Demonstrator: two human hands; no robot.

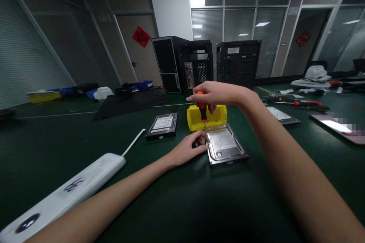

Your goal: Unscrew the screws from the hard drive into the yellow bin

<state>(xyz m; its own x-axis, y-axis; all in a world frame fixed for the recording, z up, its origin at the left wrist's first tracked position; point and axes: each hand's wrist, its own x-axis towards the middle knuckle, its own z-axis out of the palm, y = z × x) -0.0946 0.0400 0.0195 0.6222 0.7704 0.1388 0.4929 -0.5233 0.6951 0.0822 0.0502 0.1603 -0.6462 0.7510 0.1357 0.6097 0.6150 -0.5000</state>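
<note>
A hard drive [225, 142] lies flat on the green table, metal lid up. An orange-and-black screwdriver [203, 113] stands nearly upright, its tip at the drive's left edge. My right hand [209, 94] is closed round the handle from above, wrist bent. Low at the left edge of the drive, my left hand [192, 147] has curled fingers and thumb against it, close to the screwdriver's tip; the inner fingertips are partly hidden. Behind the drive sits an open yellow case [192, 119]. A second hard drive [162, 124] rests to the left, apart from both hands.
A white power strip [68, 191] lies at the front left, its cable running toward the middle. Black computer cases [168, 64] stand at the back. To the right are another drive [281, 115], hand tools [306, 103] and a phone [336, 124]. A black mat [131, 102] lies back left.
</note>
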